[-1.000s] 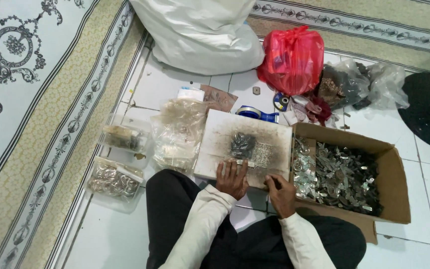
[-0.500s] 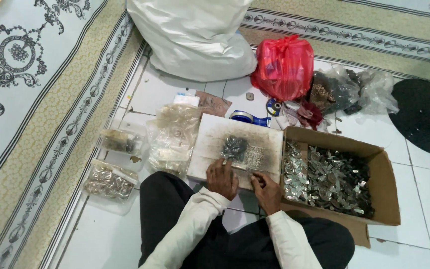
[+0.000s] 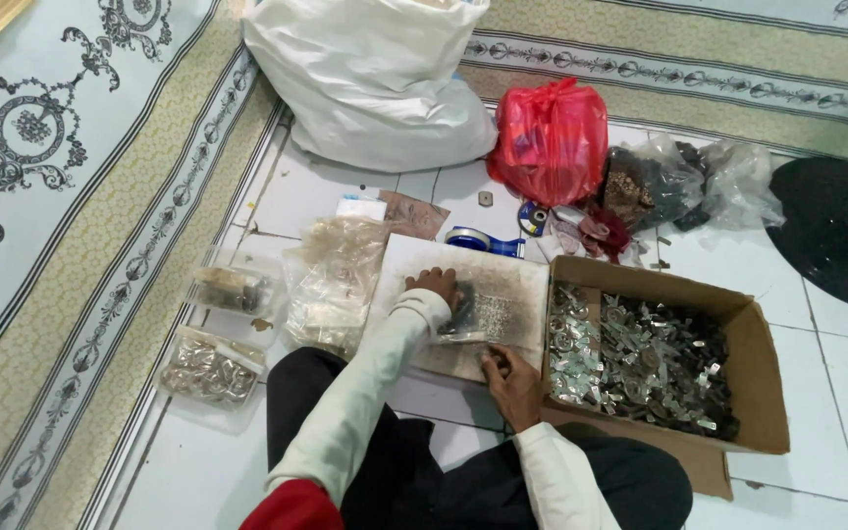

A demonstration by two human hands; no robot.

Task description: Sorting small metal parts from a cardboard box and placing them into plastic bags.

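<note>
**Sorting small metal parts on the white board**

Since the earlier frame, left arm has reached forward across the board; the dark pile of parts that lay bare mid-board is now under that hand.

Head view: my left hand lies palm-down on the white board, fingers curled over the little heap of metal parts, closed loosely on them. My right hand rests at the board's near edge, fingertips pinched together; whether a piece sits between them I cannot tell. Cardboard box of shiny metal pieces stands just right of the board, touching it. Clear bags of parts lie to the left.

Judgement: step in hand is gathering or spreading the heap. Next move calls for a light, even sweep so no pieces slide off the board's edge.
</note>
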